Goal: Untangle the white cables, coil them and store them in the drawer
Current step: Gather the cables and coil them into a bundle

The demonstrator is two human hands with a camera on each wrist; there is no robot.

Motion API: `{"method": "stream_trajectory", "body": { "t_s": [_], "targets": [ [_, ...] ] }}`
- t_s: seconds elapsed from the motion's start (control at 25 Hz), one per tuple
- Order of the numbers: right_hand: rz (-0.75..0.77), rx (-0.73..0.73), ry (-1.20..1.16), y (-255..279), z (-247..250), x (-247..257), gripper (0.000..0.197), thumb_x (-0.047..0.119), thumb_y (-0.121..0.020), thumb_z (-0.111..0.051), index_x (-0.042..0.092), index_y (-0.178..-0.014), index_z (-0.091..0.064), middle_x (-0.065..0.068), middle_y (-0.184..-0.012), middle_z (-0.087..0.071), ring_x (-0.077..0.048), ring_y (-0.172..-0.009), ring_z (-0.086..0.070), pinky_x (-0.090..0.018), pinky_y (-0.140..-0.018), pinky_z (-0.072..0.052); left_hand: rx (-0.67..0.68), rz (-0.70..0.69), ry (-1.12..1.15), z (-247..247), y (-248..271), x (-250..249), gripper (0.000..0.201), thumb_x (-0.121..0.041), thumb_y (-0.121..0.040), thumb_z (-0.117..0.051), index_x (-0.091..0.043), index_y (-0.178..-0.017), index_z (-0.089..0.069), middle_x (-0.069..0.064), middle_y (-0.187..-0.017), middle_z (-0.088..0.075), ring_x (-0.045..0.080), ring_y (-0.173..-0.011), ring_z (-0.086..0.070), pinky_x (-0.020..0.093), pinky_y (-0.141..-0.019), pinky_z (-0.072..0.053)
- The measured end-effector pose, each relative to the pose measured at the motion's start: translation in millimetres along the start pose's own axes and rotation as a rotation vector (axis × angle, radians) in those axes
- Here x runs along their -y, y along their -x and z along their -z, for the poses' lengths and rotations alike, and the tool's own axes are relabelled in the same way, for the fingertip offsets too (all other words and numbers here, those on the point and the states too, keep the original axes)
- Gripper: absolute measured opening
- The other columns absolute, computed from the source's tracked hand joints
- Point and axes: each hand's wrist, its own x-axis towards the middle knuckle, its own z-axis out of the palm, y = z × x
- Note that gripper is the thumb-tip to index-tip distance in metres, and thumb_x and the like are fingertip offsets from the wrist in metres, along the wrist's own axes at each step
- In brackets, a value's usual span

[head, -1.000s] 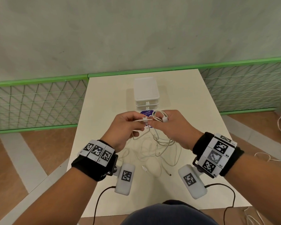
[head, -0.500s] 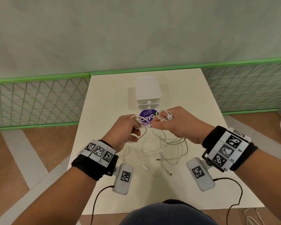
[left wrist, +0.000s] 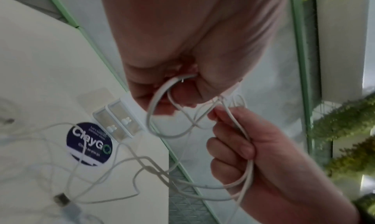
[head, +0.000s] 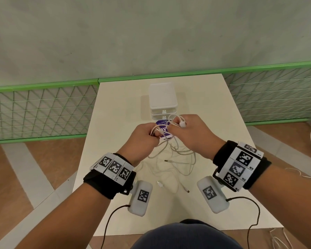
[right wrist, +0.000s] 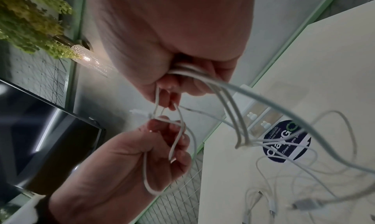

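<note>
My hands have drawn closer together since a moment ago. My left hand [head: 142,139] grips a loop of the thin white cables [head: 176,157]; my right hand [head: 190,132] pinches several strands. The wrist views show the glossy cords crossing between my fingers, above the table [head: 115,108], before the small white drawer unit [head: 163,100].

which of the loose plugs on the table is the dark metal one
The farthest plug, just below the hanging cables between the hands. Its tip is dark and metallic; the two nearer plugs, one white and one slim and pale, are not.
</note>
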Motion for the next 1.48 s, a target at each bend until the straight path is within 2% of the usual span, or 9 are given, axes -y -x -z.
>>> {"method": "stream_trajectory", "body": {
  "t_s": [0.16,0.4,0.6,0.72,0.84,0.92,1.0,1.24,1.48],
  "targets": [
    [-0.217,-0.061,-0.046,-4.8,4.7,-8.0,0.031,0.011,-0.087,-0.06,0.011,-0.064,-0.039,-0.002,-0.054,-0.033,-0.018,-0.053,-0.03,-0.027,-0.047,-0.024,0.113,-0.055,0.035,8.4,7.1,2.5,0.031,0.011,-0.064,-0.048,-0.021,-0.064,-0.046,0.002,-0.069,-0.057,0.017,-0.06,-0.043,0.026,-0.052,-0.037],
    [-0.438,0.125,-0.258,3.0,5.1,-11.2,0.026,0.014,-0.091,-0.062,0.02,-0.075,-0.042,0.005,-0.051,-0.03,-0.013,-0.045,-0.025,-0.023,-0.044,-0.02,0.254,-0.098,-0.388,23.6,13.8,5.6,0.03,0.009,-0.08,-0.044,-0.018,-0.074,-0.054,-0.005,-0.083,-0.076,0.015,-0.06,-0.063,0.022,-0.051,-0.043],
    [-0.385,0.107,-0.171,-0.5,17.0,-14.0,0.032,0.018,-0.09,-0.07,0.022,-0.072,-0.044,0.004,-0.055,-0.032,-0.013,-0.047,-0.027,-0.026,-0.045,-0.021,0.291,0.022,-0.447,24.5,17.0,10.4,0.024,-0.03,-0.103,-0.045,-0.037,-0.114,-0.064,-0.015,-0.102,-0.074,0.017,-0.046,-0.055,0.023,-0.056,-0.046],
    [-0.312,0.119,-0.097,3.4,13.6,-17.1,0.028,0.02,-0.092,-0.071,0.017,-0.073,-0.049,0.004,-0.054,-0.035,-0.013,-0.047,-0.028,-0.029,-0.047,-0.022,0.257,-0.023,-0.503,23.0,13.7,8.4,0.027,-0.042,-0.103,-0.043,-0.032,-0.106,-0.067,-0.008,-0.086,-0.073,0.005,-0.048,-0.05,0.023,-0.052,-0.044],
    [-0.283,0.143,-0.037,3.8,19.3,-18.4,0.03,0.026,-0.09,-0.073,0.013,-0.071,-0.055,0.004,-0.051,-0.034,-0.015,-0.047,-0.027,-0.029,-0.047,-0.021,0.151,0.006,-0.312,31.5,7.8,11.5,0.035,-0.039,-0.105,-0.039,-0.021,-0.101,-0.068,0.003,-0.083,-0.074,0.016,-0.046,-0.055,0.023,-0.045,-0.038],
    [-0.289,0.174,-0.012,2.8,33.7,-19.7,0.031,0.031,-0.091,-0.073,0.007,-0.074,-0.064,0.003,-0.049,-0.034,-0.015,-0.045,-0.029,-0.027,-0.046,-0.023,0.011,0.087,-0.098,51.3,2.9,18.5,0.034,-0.034,-0.105,-0.04,-0.012,-0.097,-0.065,0.006,-0.09,-0.078,0.023,-0.045,-0.055,0.023,-0.041,-0.021],
    [-0.334,0.175,-0.106,3.1,54.9,-24.7,0.034,0.033,-0.09,-0.074,0.009,-0.072,-0.061,0.001,-0.05,-0.031,-0.015,-0.045,-0.026,-0.025,-0.045,-0.022,-0.162,0.161,0.102,83.1,-1.4,32.8,0.034,-0.033,-0.104,-0.041,-0.013,-0.084,-0.059,0.006,-0.084,-0.077,0.018,-0.041,-0.05,0.021,-0.042,-0.016],
    [-0.373,0.329,-0.325,3.8,87.5,-31.4,0.034,0.038,-0.084,-0.072,0.014,-0.068,-0.056,0.002,-0.049,-0.024,-0.015,-0.048,-0.018,-0.027,-0.046,-0.015,-0.531,0.384,0.327,168.8,-7.8,74.1,0.026,-0.026,-0.093,-0.05,-0.021,-0.068,-0.052,-0.003,-0.054,-0.053,0.01,-0.042,-0.039,0.016,-0.039,-0.03],
    [-0.344,0.42,-0.48,5.4,90.5,-21.7,0.033,0.027,-0.094,-0.062,0.012,-0.066,-0.055,0.005,-0.044,-0.027,-0.016,-0.051,-0.014,-0.029,-0.048,-0.013,-0.837,0.512,0.45,215.0,-19.5,94.9,0.034,-0.031,-0.101,-0.04,-0.023,-0.072,-0.055,-0.007,-0.075,-0.06,0.013,-0.062,-0.052,0.032,-0.058,-0.043]
  ]
}}
